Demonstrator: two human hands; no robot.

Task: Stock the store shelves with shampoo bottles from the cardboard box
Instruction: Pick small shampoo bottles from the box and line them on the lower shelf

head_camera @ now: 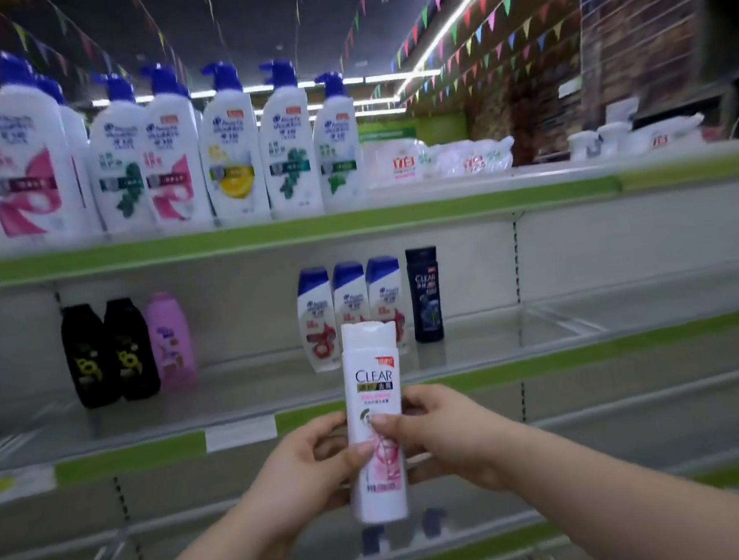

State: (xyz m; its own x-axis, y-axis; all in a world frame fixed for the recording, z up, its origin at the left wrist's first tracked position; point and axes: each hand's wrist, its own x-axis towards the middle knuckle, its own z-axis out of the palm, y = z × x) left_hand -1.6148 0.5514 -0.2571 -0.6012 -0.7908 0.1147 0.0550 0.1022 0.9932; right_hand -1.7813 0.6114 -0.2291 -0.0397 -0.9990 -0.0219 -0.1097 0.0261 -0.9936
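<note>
Bottle [374, 417] of shampoo, white with a pink label, is upright between my two hands, held up before the shelves. My left hand [306, 466] grips its lower left side and my right hand [445, 432] its right side, fingers [329, 424] curled behind and both thumbs pressed on the label. It looks like stiff, smooth plastic, light enough for one hand but likely slick, so I judge the middle of the body the safest hold. Just beyond runs the middle shelf [596, 346], where three blue-capped bottles [350, 300] and a black bottle [425, 294] stand. Pump bottles [233, 148] line the top shelf [443, 212].
</note>
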